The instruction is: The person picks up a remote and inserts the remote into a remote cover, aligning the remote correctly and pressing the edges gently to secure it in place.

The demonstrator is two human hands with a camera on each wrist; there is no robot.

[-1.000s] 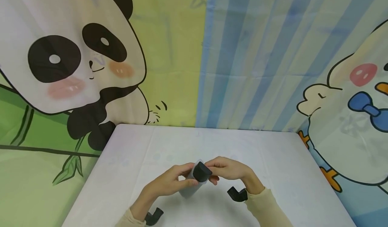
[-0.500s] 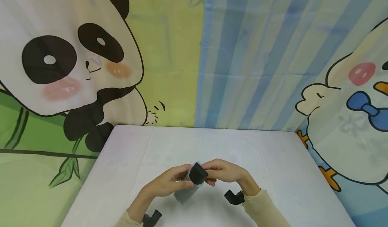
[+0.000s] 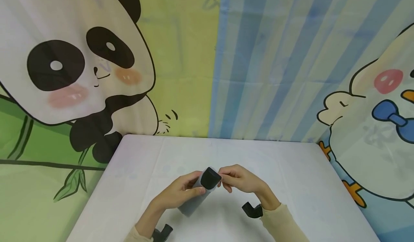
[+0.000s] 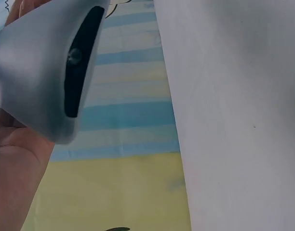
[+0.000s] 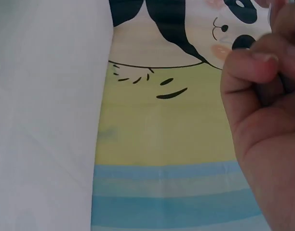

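- The grey container [image 3: 197, 200] looks light, stiff and smooth enough to slip; best held round its body, clear of the black end [image 3: 210, 179]
- It tilts between the hands above the table [image 3: 291, 173]; left hand [image 3: 174, 194] grips its left side; right hand [image 3: 242, 179], fingers bent, meets its right edge; cannot tell whether it pinches

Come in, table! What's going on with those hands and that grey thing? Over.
Left hand holds grey object, tilted. Right hand at its black end, grip unclear. Nothing visibly in the way.
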